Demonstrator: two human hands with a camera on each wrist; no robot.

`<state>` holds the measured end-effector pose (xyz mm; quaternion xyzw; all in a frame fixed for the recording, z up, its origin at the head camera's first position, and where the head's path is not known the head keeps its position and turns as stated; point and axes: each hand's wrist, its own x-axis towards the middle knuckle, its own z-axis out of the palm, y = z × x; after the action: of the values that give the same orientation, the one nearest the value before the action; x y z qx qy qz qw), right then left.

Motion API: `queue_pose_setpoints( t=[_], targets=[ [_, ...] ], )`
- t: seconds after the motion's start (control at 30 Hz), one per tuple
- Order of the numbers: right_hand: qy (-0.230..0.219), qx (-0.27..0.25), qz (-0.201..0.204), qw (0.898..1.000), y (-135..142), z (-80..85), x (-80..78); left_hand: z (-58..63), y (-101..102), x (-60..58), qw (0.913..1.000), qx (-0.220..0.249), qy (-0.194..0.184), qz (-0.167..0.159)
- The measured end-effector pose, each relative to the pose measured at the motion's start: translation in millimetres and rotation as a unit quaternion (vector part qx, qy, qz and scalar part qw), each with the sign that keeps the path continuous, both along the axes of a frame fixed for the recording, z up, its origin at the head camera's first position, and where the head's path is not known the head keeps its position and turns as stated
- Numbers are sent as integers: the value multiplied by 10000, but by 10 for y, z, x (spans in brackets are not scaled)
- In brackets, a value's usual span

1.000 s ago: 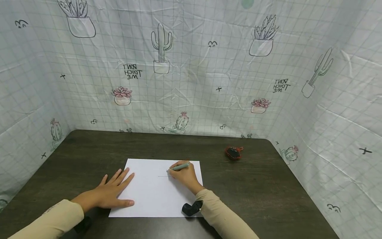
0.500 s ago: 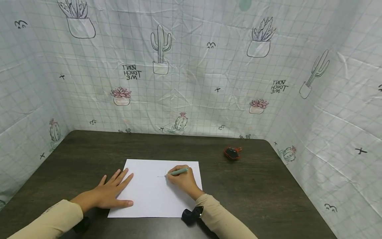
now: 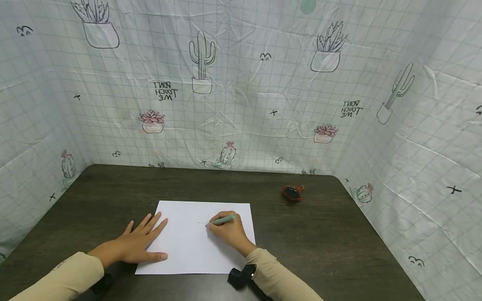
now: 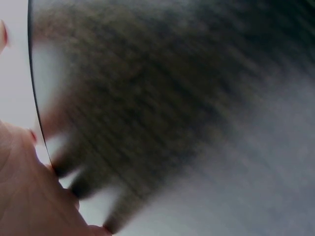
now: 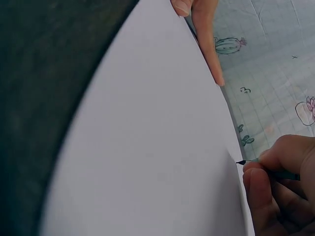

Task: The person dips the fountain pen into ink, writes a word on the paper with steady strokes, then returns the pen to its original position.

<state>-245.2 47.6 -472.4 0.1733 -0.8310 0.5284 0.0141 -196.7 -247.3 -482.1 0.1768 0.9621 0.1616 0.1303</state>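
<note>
A white sheet of paper (image 3: 188, 251) lies on the dark wooden table. My left hand (image 3: 139, 242) rests flat over its left edge, fingers spread and thumb on the paper. In the right half of the sheet my right hand (image 3: 232, 233) pinches a green pen (image 3: 225, 220) between thumb and fingers. Thin drawn lines (image 3: 202, 222), one across and one up and down, show just left of the pen. The right wrist view shows the pen's dark tip (image 5: 241, 162) at the paper. In the left wrist view the left hand (image 4: 34, 191) appears only in part, amid blur.
A small black object with a red-orange edge (image 3: 293, 192) sits on the table (image 3: 331, 234), back right. A white grid-patterned cloth with cactus drawings (image 3: 248, 125) hangs behind the table and along both sides. A black wrist device (image 3: 239, 276) is on the right wrist.
The right hand and pen have moved down the sheet and slightly left. A short vertical line now shows above the horizontal one. The left hand stays in place.
</note>
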Motion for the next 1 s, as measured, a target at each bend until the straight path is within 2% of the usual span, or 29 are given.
queue_pose_setpoints(
  t=[0.5,0.73,1.0],
  targets=[
    [2,96,216,9997,-48,-17,80,64,0,12,9998,141,-102,-72],
    [148,164,213,9995,-82,-11,132,32,3,-9,10000,32,-75,-23],
    [212,177,392,9988,-127,-16,183,149,36,42,9997,137,-178,-58]
  ],
)
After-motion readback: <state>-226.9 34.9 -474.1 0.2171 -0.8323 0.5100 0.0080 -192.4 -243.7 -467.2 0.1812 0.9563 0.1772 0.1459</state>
